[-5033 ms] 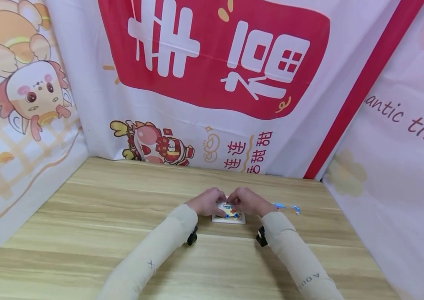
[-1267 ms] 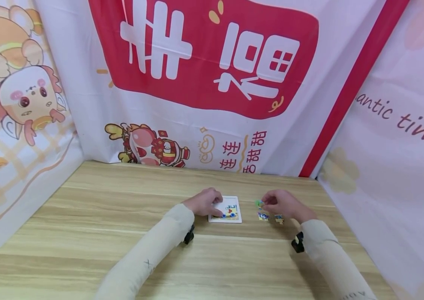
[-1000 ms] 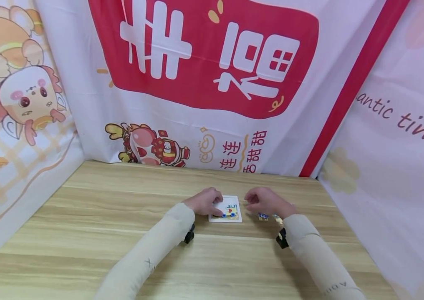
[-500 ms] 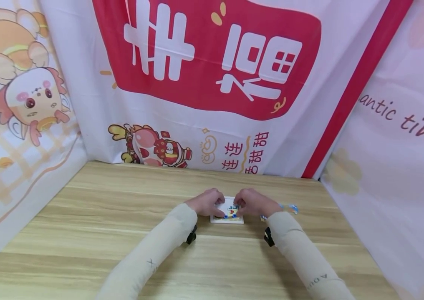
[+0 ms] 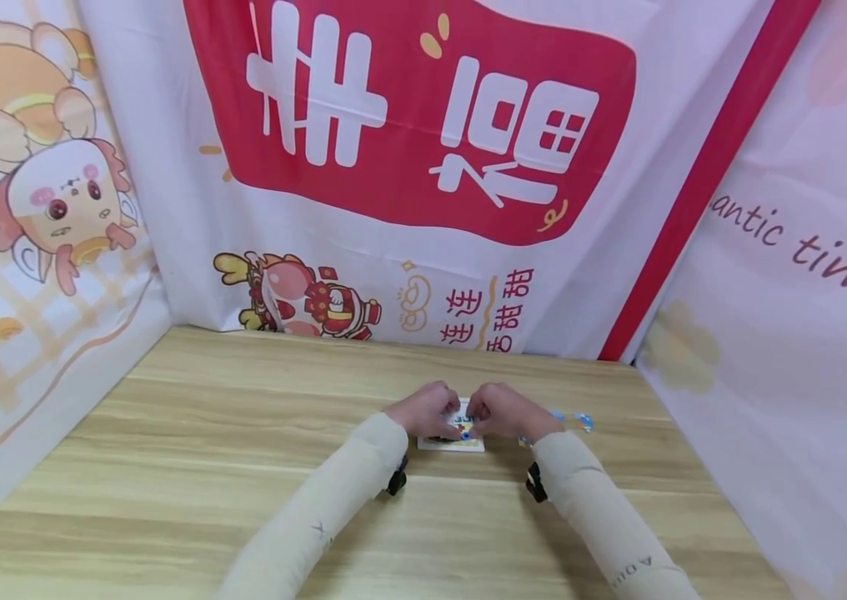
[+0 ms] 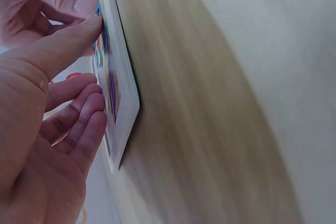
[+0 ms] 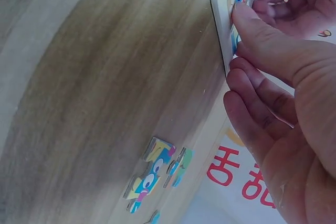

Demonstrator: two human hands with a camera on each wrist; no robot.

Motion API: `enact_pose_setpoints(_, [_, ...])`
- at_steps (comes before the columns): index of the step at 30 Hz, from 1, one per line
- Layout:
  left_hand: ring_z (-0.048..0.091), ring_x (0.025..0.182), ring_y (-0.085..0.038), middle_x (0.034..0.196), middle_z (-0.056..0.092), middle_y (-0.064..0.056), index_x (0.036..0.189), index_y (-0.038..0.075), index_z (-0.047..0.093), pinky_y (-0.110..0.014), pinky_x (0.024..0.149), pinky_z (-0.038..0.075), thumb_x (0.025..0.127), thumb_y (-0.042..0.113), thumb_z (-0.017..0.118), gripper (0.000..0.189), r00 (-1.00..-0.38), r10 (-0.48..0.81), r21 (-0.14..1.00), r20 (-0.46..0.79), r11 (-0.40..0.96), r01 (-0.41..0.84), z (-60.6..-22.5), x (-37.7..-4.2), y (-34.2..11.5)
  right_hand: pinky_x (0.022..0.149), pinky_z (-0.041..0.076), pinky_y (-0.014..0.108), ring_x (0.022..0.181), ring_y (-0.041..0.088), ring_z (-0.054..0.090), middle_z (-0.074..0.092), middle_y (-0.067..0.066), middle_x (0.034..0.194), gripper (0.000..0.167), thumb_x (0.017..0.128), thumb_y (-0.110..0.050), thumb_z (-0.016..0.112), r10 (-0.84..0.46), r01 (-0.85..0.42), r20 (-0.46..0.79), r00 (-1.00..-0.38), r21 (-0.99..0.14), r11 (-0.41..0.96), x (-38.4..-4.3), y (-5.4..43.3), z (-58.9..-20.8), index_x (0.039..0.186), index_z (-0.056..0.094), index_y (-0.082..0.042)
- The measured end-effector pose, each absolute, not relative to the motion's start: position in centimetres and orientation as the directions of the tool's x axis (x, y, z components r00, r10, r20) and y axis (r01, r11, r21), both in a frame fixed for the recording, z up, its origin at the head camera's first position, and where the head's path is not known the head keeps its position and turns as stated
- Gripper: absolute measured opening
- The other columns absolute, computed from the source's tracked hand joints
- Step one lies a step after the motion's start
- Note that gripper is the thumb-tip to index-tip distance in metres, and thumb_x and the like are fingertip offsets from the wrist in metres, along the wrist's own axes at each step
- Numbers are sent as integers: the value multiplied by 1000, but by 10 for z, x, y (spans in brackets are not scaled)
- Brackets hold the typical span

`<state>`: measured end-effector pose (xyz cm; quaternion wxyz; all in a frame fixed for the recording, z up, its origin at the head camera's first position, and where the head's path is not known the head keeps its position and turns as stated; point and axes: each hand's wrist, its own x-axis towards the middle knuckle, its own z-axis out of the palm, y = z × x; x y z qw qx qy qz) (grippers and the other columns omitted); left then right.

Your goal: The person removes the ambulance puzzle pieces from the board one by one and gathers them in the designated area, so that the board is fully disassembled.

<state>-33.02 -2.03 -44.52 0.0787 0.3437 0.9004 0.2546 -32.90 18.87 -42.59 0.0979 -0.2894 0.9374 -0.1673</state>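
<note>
A small white-rimmed jigsaw board (image 5: 450, 447), partly filled with a colourful picture, lies on the table under both hands in the head view. My left hand (image 5: 429, 410) is over its left side; in the left wrist view the thumb (image 6: 86, 31) presses on the picture and the loosely bent fingers rest near the rim. From the right, my right hand (image 5: 508, 412) reaches in. Its thumb and index fingertip are on either side of a bluish puzzle piece (image 7: 235, 39) at the board, mostly hidden by the fingers. The two thumbs nearly meet.
Several loose puzzle pieces lie right of the board: a blue one with printed eyes (image 7: 149, 178), a green and blue one (image 7: 181, 167), and another blue one (image 7: 154, 217). Printed cloth walls (image 5: 423, 275) enclose the wooden table (image 5: 243, 433) at the back and sides.
My right hand took a puzzle piece from the loose ones on the right and moved left to the board. My left hand has since shifted slightly right, its thumb farther over the picture.
</note>
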Motion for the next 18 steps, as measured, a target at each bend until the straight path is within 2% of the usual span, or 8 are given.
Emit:
enact_pose_setpoints(6, [52,93,-15,106,66,-9,117,1,73,-31,86,49,88,24,87,40,-755,653,506,69,629,590,-454,-333,-12,71,49,27,77,15,58,68,0,81,18,87,-13,87,-608,-556,-33,-793,-366,746,-326,189,-431,101,79,-5])
enact_pose_setpoints(13, [57,97,-16,111,67,-9,120,1,72,-32,93,52,89,25,87,42,-775,629,505,64,649,568,-456,-333,-8,69,49,25,79,18,61,70,7,87,22,86,-10,87,-597,-557,-1,-802,-359,749,-322,191,-430,104,78,-3])
enact_pose_setpoints(18, [57,100,-17,113,66,-10,122,1,71,-35,96,52,89,25,86,44,-784,619,513,51,657,552,-456,-332,-8,75,53,28,87,25,65,71,10,95,23,87,-7,85,-600,-562,22,-800,-381,735,-320,193,-429,107,76,-1])
